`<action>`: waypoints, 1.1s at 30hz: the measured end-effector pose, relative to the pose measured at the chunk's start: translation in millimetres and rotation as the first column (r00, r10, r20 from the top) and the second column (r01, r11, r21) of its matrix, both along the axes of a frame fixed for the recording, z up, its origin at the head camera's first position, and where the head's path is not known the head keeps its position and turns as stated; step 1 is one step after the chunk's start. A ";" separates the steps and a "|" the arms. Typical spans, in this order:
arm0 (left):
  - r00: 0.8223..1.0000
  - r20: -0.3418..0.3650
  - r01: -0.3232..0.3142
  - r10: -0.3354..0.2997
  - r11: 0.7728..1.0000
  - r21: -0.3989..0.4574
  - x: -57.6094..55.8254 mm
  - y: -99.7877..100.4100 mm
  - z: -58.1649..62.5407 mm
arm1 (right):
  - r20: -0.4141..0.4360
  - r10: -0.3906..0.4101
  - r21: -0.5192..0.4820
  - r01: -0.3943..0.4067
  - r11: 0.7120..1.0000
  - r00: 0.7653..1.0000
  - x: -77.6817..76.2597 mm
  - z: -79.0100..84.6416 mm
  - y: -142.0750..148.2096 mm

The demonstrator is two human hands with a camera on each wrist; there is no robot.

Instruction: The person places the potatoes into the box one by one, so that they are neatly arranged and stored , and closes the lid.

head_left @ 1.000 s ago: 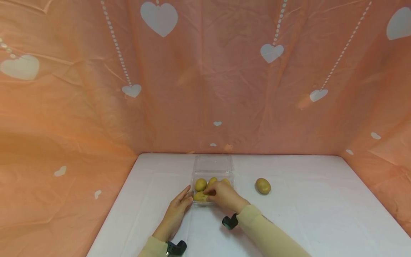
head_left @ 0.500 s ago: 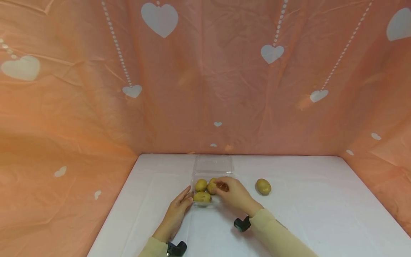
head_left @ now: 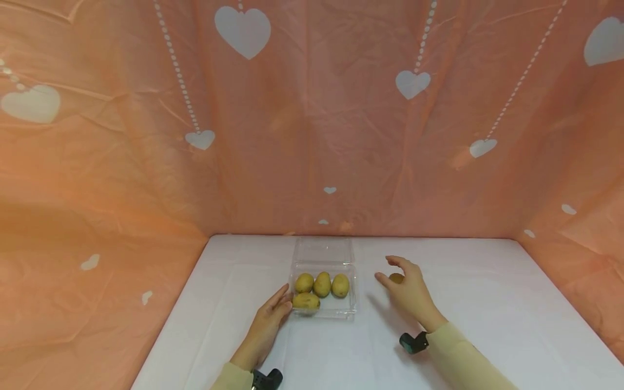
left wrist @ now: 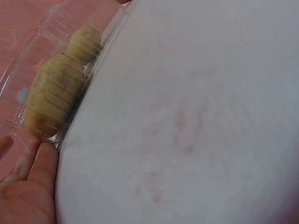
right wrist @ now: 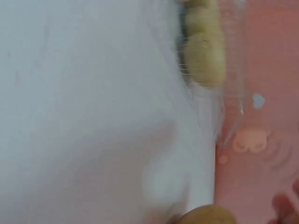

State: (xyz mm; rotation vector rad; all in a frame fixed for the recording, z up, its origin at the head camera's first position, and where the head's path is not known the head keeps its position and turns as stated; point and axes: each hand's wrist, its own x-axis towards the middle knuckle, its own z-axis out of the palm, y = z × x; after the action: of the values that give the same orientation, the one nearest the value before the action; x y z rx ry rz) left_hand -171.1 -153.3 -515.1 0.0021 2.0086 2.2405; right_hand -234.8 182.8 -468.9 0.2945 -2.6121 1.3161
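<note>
The left hand (head_left: 265, 322) lies with extended fingers against the left wall of the clear plastic clamshell (head_left: 337, 313); I see it grip nothing. The right hand (head_left: 411, 295), thumb and fingers spread, is at the loose potato (head_left: 397, 278), right of the clamshell on the white tabletop (head_left: 244, 292); I cannot tell whether they touch. I count four potatoes (head_left: 322, 285) inside: three across the far row, one near left. The lid (head_left: 323, 251) is folded back.

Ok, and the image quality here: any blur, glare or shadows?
Head view: fairly crisp, soft shadow on the table beside the right hand; left wrist view: glints on the box around the potatoes; right wrist view: fingers blurred, potatoes soft, broad hazy shadow.
</note>
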 end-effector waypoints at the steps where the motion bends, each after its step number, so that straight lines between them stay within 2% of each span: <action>1: 1.000 0.000 -0.001 0.001 1.000 -0.003 0.1 0.0 0.1 | 0.029 -0.016 -0.025 0.017 1.000 0.999 0.2 -0.5 5.0; 6: 1.000 0.000 -0.007 0.007 1.000 -0.008 0.3 0.1 0.3 | 0.187 -0.050 -0.130 0.075 0.989 0.981 0.9 -4.2 22.8; 8: 1.000 0.004 -0.011 0.011 1.000 -0.007 0.1 0.4 0.5 | 0.265 -0.050 -0.163 0.096 0.982 0.963 1.2 -5.5 27.0; 12: 1.000 0.011 -0.012 0.012 1.000 -0.008 0.5 1.1 0.9 | 0.407 -0.040 -0.243 0.151 0.958 0.913 2.0 -8.7 31.5; 17: 1.000 0.015 -0.006 0.006 1.000 -0.014 0.5 0.2 0.2 | 0.517 0.050 -0.377 0.175 0.909 0.854 -0.4 -17.5 36.7; 21: 1.000 0.000 -0.013 0.013 1.000 -0.013 0.4 -1.0 -0.7 | 0.547 0.142 -0.461 0.156 0.873 0.825 -5.2 -23.9 43.4; 26: 0.999 -0.006 -0.033 0.033 0.999 -0.009 0.9 -3.0 -2.9 | 0.544 0.163 -0.458 0.129 0.880 0.823 -7.7 -28.8 43.1; 33: 1.000 -0.001 -0.021 0.021 1.000 0.006 -0.7 0.4 -4.3 | 0.510 0.045 -0.407 0.195 0.892 0.859 -6.5 -35.2 35.8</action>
State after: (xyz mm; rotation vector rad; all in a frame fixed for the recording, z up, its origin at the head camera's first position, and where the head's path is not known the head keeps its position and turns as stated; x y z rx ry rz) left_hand -171.8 -152.9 -519.4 -0.0165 2.0116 2.2599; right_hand -241.3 218.5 -504.1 -0.2746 -2.5358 2.1500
